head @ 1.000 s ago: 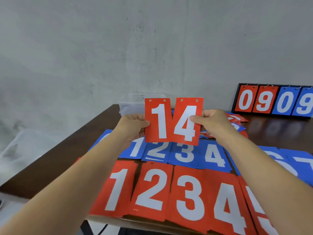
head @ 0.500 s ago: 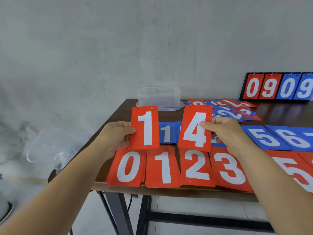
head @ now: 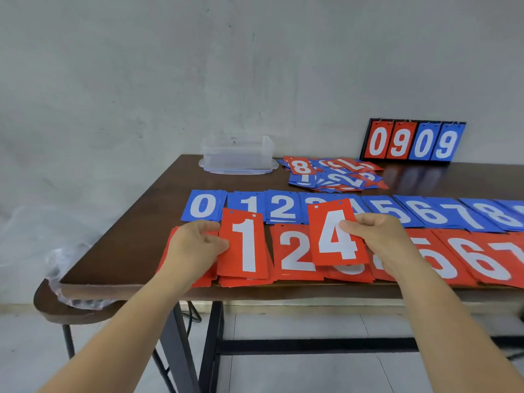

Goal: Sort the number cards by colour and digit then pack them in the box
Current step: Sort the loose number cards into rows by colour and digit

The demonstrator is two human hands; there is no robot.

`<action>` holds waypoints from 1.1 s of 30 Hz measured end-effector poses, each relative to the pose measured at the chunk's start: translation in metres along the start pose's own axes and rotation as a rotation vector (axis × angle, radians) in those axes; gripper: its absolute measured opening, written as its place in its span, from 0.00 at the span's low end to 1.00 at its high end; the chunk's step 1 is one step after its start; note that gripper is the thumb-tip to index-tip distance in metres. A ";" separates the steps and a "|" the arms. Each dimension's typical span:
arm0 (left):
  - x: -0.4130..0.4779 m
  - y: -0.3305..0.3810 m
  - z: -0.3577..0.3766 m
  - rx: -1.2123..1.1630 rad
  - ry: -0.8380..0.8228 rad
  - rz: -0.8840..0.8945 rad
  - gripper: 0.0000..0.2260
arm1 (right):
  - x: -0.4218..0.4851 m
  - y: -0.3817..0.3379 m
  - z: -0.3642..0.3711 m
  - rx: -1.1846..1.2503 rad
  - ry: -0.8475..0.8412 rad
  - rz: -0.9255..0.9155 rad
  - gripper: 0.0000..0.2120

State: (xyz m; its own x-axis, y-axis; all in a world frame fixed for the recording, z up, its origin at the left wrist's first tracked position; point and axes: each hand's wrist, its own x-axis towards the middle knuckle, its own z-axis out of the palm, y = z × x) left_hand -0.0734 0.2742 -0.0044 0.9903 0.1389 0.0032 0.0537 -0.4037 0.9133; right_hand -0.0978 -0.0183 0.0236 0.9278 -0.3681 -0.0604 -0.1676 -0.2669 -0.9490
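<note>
Here, as I logged the head view from my remote station:

1. Left hand (head: pixel 195 245): pinched the red 1 card (head: pixel 245 245) by its left edge, thumb on the face. The card hung over the red 1 pile at the near edge of the tabletop (head: pixel 136 236); I could not tell whether it touched that pile.
2. Right hand (head: pixel 377 236): pinched the red 4 card (head: pixel 336 234) by its right edge, thumb on the digit. The card was tilted, top leaning left, above the red 2 and 3 piles, and it hid part of the blue 3 and 4.
3. Red row (head: pixel 295 251): piles side by side along the near edge, with 2, 5, 6 and 7 readable.
4. Blue row (head: pixel 202 207): just behind the red one, piles 0 to 8 in order.
5. Loose heap (head: pixel 334 174): mixed red and blue cards behind the blue row, a red 8 on top.
6. Clear box (head: pixel 238 154): just left of the heap, near the wall; contents unclear to me.
7. Scoreboard (head: pixel 412 141): upright at the wall, far right, reading 0 9 0 9.
8. Plastic bag (head: pixel 61 265): crumpled at the near left corner
</note>
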 end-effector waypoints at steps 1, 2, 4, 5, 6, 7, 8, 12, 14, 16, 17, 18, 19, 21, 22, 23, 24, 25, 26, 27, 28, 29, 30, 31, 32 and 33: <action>0.000 -0.001 0.005 0.081 0.011 0.034 0.17 | -0.001 0.002 -0.007 -0.010 0.014 0.014 0.10; 0.000 -0.001 0.009 0.160 0.028 0.072 0.17 | -0.001 0.005 -0.013 -0.020 0.027 0.027 0.12; -0.001 -0.001 0.017 0.285 0.068 0.132 0.18 | -0.002 0.009 -0.024 -0.046 0.057 0.047 0.15; -0.002 -0.001 0.022 0.332 0.086 0.153 0.18 | -0.003 0.010 -0.028 -0.063 0.067 0.052 0.14; -0.003 -0.002 0.025 0.380 0.104 0.175 0.18 | -0.004 0.011 -0.032 -0.078 0.076 0.052 0.13; -0.004 -0.002 0.029 0.428 0.117 0.188 0.18 | -0.004 0.012 -0.037 -0.089 0.084 0.050 0.12; -0.006 -0.002 0.032 0.476 0.125 0.195 0.18 | -0.004 0.013 -0.041 -0.099 0.093 0.047 0.13; -0.009 0.002 0.040 0.601 0.140 0.212 0.17 | -0.004 0.015 -0.058 -0.170 0.149 0.053 0.21; -0.011 0.007 0.044 0.618 0.143 0.209 0.15 | -0.002 0.015 -0.067 -0.192 0.168 0.060 0.22; -0.014 0.013 0.049 0.634 0.139 0.201 0.15 | 0.000 0.014 -0.076 -0.191 0.180 0.068 0.21; -0.015 0.016 0.053 0.637 0.140 0.204 0.16 | 0.002 0.014 -0.081 -0.208 0.192 0.072 0.21; -0.016 0.019 0.057 0.632 0.142 0.213 0.17 | 0.004 0.014 -0.086 -0.230 0.200 0.079 0.21; -0.017 0.021 0.061 0.619 0.142 0.226 0.18 | 0.006 0.016 -0.091 -0.237 0.205 0.089 0.21; -0.021 0.026 0.072 0.601 0.138 0.251 0.19 | 0.011 0.019 -0.099 -0.223 0.197 0.111 0.20; -0.024 0.029 0.078 0.600 0.134 0.260 0.19 | 0.013 0.021 -0.101 -0.224 0.185 0.115 0.19; -0.026 0.032 0.084 0.600 0.131 0.269 0.19 | 0.015 0.024 -0.103 -0.224 0.164 0.116 0.16; -0.028 0.036 0.090 0.598 0.130 0.276 0.19 | 0.017 0.027 -0.102 -0.220 0.137 0.110 0.14; -0.030 0.039 0.095 0.593 0.132 0.283 0.19 | 0.019 0.029 -0.100 -0.200 0.112 0.100 0.10; -0.031 0.042 0.100 0.586 0.141 0.293 0.18 | 0.021 0.031 -0.097 -0.184 0.088 0.097 0.05; -0.032 0.044 0.105 0.582 0.152 0.303 0.17 | 0.023 0.034 -0.094 -0.186 0.079 0.079 0.03; -0.032 0.046 0.109 0.580 0.163 0.312 0.17 | 0.028 0.038 -0.091 -0.240 0.081 0.053 0.06; -0.033 0.047 0.114 0.581 0.170 0.315 0.17 | 0.031 0.043 -0.088 -0.344 0.083 0.026 0.08; -0.034 0.048 0.119 0.582 0.175 0.315 0.17 | 0.035 0.046 -0.085 -0.473 0.093 0.003 0.08; -0.035 0.049 0.123 0.580 0.179 0.314 0.18 | 0.036 0.049 -0.083 -0.598 0.119 -0.023 0.07; -0.036 0.051 0.128 0.579 0.184 0.311 0.18 | 0.037 0.051 -0.081 -0.704 0.157 -0.047 0.07; -0.036 0.052 0.132 0.578 0.188 0.307 0.18 | 0.038 0.054 -0.079 -0.772 0.193 -0.069 0.09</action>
State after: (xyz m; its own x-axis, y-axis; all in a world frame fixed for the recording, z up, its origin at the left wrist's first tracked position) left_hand -0.0895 0.1285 -0.0107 0.9353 0.0745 0.3460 -0.1148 -0.8609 0.4957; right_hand -0.0979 -0.1175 -0.0052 0.8825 -0.4568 0.1124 -0.3604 -0.8101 -0.4625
